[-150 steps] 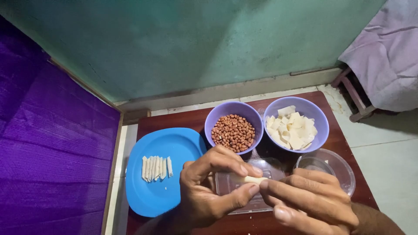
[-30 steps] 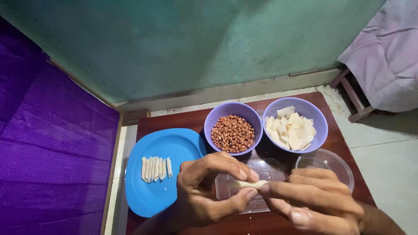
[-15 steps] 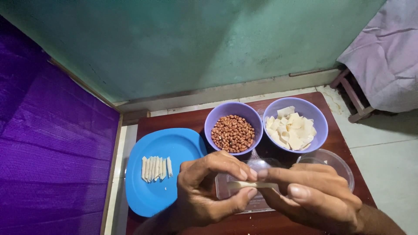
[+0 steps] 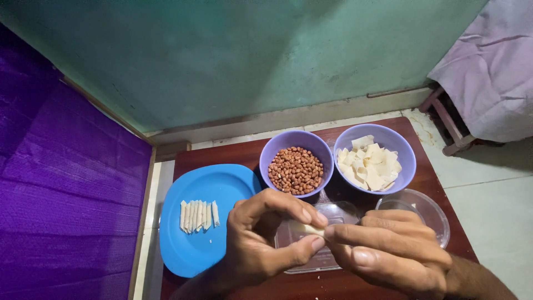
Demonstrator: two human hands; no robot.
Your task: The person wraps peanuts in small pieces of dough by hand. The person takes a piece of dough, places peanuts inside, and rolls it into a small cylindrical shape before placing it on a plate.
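Pinching a small pale roll (image 4: pixel 308 228) between thumb and fingertips, the left hand (image 4: pixel 261 241) and right hand (image 4: pixel 388 253) meet just above a clear tray (image 4: pixel 288 244) on the brown table (image 4: pixel 222 155), both hands' fingers closed on the roll. Beside the right hand stands a clear bowl (image 4: pixel 430 208), and left of the hands a blue plate (image 4: pixel 208 250) carries a row of finished rolls (image 4: pixel 198 215). Farther off, two purple bowls sit side by side, one with peanuts (image 4: pixel 295 169) and one with pale wrappers (image 4: pixel 369 165).
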